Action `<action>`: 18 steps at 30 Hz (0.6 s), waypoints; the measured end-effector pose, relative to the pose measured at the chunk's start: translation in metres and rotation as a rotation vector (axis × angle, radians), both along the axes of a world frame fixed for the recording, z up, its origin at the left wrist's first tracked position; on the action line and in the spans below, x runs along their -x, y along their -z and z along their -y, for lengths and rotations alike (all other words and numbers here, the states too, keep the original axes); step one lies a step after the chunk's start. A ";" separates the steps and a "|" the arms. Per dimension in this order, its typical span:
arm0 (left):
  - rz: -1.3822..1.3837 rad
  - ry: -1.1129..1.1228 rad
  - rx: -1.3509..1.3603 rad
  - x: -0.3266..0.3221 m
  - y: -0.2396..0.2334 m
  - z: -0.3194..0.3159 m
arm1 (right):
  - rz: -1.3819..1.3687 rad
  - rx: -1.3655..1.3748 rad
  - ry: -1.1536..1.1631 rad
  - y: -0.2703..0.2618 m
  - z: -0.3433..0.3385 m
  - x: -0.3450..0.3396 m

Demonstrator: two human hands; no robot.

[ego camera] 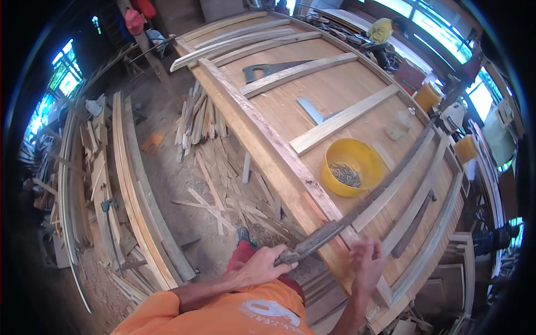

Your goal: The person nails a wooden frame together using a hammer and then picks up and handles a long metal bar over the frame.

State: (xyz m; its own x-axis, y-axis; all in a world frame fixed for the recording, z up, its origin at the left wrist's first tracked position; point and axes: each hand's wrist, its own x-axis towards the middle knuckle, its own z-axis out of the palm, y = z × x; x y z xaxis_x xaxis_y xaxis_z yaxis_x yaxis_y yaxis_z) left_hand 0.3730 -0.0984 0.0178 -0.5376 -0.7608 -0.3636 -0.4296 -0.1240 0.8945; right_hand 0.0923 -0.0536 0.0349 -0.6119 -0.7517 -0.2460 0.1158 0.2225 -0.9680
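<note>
My left hand (pixel 268 263) is closed around the near end of a long, rough dark wooden strip (pixel 347 220), which slants across a large wooden frame panel (pixel 335 92). Over the panel's near edge is my right hand (pixel 368 259), its fingers bent and slightly blurred; whether it holds anything small cannot be made out. A yellow plastic bowl (pixel 354 167) with many nails (pixel 345 175) stands on the panel beyond the strip. Right of the strip lies a hammer (pixel 414 226). A handsaw (pixel 272 70) and a metal try square (pixel 312 111) rest farther up, beside wooden crosspieces.
Scrap slats (pixel 226 188) and sawdust cover the floor left of the panel. Long boards (pixel 134 188) and a bar clamp (pixel 108 205) lie farther left. A clear plastic jug (pixel 400 123) stands on the panel. Beyond its far edge, a person in yellow (pixel 380 33) bends down.
</note>
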 end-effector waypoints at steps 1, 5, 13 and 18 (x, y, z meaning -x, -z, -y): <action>-0.003 0.031 -0.005 0.005 -0.008 -0.001 | -0.003 -0.005 0.031 -0.003 0.002 0.004; 0.000 0.199 0.131 0.024 -0.044 -0.012 | -0.041 0.109 0.241 0.006 0.032 0.031; 0.139 0.169 0.065 0.042 -0.046 -0.023 | 0.202 0.158 0.263 0.023 0.050 0.063; -0.143 -0.120 -0.100 0.039 -0.043 -0.028 | -0.656 -0.004 0.428 -0.001 0.042 0.115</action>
State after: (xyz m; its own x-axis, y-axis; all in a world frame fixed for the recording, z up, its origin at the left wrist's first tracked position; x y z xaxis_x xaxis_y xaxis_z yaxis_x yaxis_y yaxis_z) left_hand 0.3341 -0.0703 0.0613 -0.4968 -0.7864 -0.3671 -0.2764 -0.2576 0.9259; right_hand -0.0226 -0.0956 0.0355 -0.8695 -0.4177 0.2637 -0.4029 0.2908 -0.8678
